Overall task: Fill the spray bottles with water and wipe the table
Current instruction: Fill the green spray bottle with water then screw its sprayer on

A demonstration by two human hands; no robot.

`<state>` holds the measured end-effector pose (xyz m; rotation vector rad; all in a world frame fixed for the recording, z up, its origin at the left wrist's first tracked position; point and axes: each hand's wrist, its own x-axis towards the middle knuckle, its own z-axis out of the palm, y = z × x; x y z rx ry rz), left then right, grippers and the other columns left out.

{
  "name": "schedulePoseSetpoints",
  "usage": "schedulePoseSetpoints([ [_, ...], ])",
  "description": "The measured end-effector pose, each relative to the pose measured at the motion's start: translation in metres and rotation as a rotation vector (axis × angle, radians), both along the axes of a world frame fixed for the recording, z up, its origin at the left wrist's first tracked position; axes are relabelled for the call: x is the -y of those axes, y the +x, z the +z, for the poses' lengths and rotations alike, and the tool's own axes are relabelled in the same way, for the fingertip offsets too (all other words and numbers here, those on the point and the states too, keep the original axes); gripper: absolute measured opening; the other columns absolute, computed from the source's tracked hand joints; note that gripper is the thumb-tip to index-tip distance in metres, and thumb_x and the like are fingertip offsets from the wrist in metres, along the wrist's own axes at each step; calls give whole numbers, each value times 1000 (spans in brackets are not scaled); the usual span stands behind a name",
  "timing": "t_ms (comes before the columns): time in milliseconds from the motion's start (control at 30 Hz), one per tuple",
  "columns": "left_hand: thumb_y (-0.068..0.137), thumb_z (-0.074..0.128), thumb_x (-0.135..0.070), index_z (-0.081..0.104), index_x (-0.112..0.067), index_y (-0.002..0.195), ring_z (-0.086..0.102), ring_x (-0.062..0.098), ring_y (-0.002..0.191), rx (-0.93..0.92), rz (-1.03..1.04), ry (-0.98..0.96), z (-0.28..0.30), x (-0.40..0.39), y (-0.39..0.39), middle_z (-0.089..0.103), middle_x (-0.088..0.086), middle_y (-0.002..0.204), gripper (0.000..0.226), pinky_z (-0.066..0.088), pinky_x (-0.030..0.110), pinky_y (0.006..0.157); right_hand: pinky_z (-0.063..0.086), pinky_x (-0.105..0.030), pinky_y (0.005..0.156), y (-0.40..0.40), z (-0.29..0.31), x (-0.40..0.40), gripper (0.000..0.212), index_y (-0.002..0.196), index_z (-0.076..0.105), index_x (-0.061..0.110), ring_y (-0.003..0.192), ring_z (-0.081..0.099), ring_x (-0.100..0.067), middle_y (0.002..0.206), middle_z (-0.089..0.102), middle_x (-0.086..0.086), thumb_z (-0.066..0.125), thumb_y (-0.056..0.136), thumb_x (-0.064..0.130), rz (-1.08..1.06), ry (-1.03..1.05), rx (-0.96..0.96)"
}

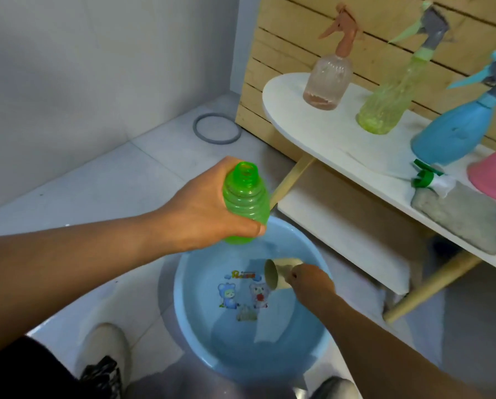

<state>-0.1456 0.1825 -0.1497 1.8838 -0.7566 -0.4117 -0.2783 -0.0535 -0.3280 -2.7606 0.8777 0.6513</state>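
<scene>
Filling step: right hand (310, 280) grips small beige cup (281, 273), dipping into round blue plastic basin (324, 335); 
Left hand (203, 208): clasps uncapped green ribbed bottle (245, 197) above basin; 
Next: likely a steady pour into its mouth

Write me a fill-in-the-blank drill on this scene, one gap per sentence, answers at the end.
1. The left hand holds an uncapped ____ bottle.
2. The right hand dips a cup into the blue ____ on the floor.
3. On the table, the spray bottle nearest the left end has a ____ trigger head.

Answers: green; basin; orange
</scene>
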Motion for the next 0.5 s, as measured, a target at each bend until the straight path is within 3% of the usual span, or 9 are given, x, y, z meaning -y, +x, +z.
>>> schedulePoseSetpoints([
  [200, 46, 90, -43, 52, -40, 115, 67, -2, 93, -2, 33, 42, -7, -2, 3, 65, -24, 103, 80, 55, 24, 82, 52, -33, 92, -2, -36, -7, 28, 122, 68, 22, 117, 65, -25, 124, 69, -3, 53, 102, 35, 148, -111, -78],
  [333, 38, 84, -55, 50, -43, 110, 66, -5, 90, -4, 52, 76, -9, -1, 5, 65, -26, 100, 81, 53, 20, 77, 51, -33, 88, -1, -45, -17, 27, 119, 70, 24, 113, 65, -28, 118, 71, -5, 53, 101, 34, 95, 19, -39],
  [433, 38, 83, -54, 49, -44, 107, 65, -7, 89, 3, 59, 101, -10, 0, 6, 64, -27, 99, 78, 50, 17, 74, 45, -31, 74, 0, -37, -16, 27, 93, 74, 15, 90, 65, -29, 89, 64, -8, 53, 101, 31, -96, 253, 99],
  [500, 42, 86, -47, 50, -43, 107, 65, -6, 88, -1, 56, 94, -10, 0, 7, 66, -24, 98, 74, 50, 14, 71, 41, -29, 64, 1, -22, -10, 33, 75, 68, 14, 70, 57, -21, 73, 58, -3, 58, 100, 33, -260, 404, 210],
])
